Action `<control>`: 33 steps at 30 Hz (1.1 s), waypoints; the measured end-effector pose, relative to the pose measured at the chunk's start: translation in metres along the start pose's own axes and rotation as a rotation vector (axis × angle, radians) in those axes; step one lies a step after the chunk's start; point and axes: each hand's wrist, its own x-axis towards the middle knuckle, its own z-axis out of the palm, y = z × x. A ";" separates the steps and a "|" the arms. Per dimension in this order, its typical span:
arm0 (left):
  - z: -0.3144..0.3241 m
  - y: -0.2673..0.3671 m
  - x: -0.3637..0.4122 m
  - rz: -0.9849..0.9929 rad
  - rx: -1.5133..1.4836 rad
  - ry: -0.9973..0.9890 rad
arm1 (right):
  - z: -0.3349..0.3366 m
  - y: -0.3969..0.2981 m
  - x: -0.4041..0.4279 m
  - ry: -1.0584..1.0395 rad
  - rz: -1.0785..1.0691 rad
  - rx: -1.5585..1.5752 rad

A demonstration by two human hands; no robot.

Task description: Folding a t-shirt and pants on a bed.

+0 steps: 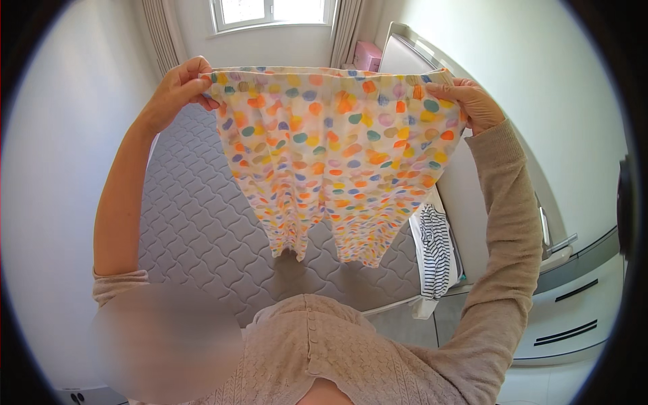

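Observation:
A pair of white pants with colourful dots (324,136) hangs stretched out by its waistband, the two legs dangling above a grey quilted mattress (187,202). My left hand (182,91) pinches the waistband's left corner between thumb and fingers. At the opposite corner, my right hand (471,101) grips the waistband, its thumb lying on the front of the cloth. The waistband is pulled nearly straight between both hands. Behind the pants, part of the mattress is hidden.
A black-and-white striped garment (435,248) lies on white cloth at the mattress's right edge, by the headboard (405,55). A pink box (367,55) stands beyond. At the lower right is a white drawer cabinet (567,314). Curtains (347,30) flank the window (273,12).

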 end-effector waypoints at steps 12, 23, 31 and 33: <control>0.017 0.047 -0.016 -0.026 0.321 0.030 | -0.008 -0.010 -0.065 0.063 -0.288 -0.022; 0.022 -0.065 0.025 -0.451 -0.021 0.154 | 0.046 0.077 0.020 0.074 0.319 0.285; 0.111 -0.039 0.030 0.076 0.410 0.545 | 0.114 0.097 0.045 0.058 0.236 0.478; 0.139 -0.032 0.022 0.192 0.439 0.498 | 0.140 0.078 0.028 0.053 0.191 0.457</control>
